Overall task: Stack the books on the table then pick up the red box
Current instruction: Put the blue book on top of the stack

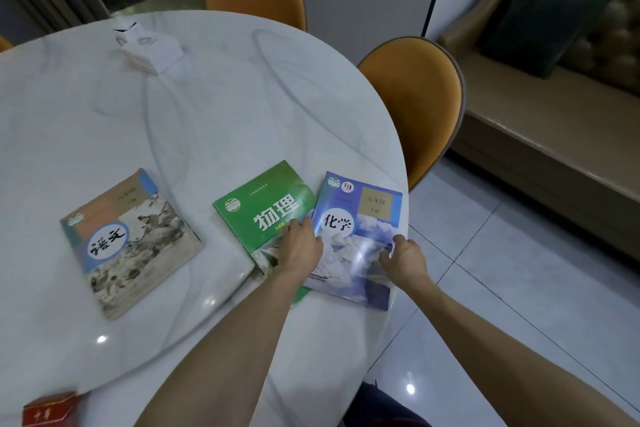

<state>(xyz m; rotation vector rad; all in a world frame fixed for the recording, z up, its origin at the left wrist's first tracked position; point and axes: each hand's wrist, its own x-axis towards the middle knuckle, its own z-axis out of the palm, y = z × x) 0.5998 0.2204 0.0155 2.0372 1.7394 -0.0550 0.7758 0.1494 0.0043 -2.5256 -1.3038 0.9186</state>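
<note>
**Books half-gathered, red box waiting at the near edge**

Closest to the camera is the red box (50,410), sitting right at the near edge of the tabletop (225,107), untouched and well apart from both hands. Its flip lid looks slightly lifted, but I can't tell what's inside.

Both hands are on the blue chemistry book (356,239) by the tabletop's right edge. The left hand (300,248) pinches its left side where it overlaps the green physics book (265,211), and the right hand (403,258) grips the lower right side. My guess is two hands keep the floppy cover flat while it slides onto the green one.

The Chinese language book (130,243) lies alone nearer the middle, so it joins later. A white tissue box (152,50) sits toward the far edge, tissue poking out.
</note>
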